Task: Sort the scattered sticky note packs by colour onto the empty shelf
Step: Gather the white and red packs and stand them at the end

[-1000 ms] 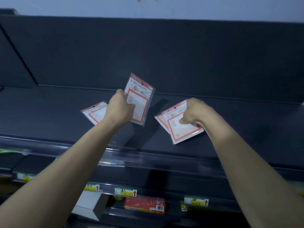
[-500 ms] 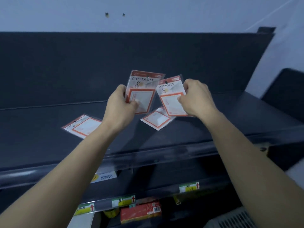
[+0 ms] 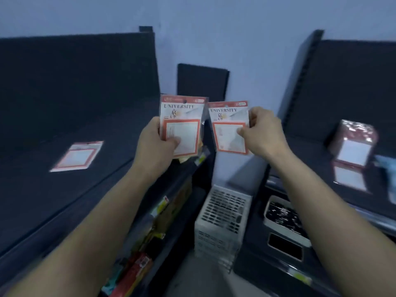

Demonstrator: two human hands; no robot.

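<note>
Left hand (image 3: 157, 144), right hand (image 3: 264, 133) pinch orange packs (image 3: 184, 123) (corners hidden).

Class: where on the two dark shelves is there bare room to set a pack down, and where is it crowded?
Left shelf: bare all round the lone pack. Right shelf: a bare strip between its left edge and the stacked packs; crowded from those packs rightward.

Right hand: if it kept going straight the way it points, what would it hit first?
Past the pack the right hand grips, probably the dark panel leaning on the wall; depth unclear.
</note>
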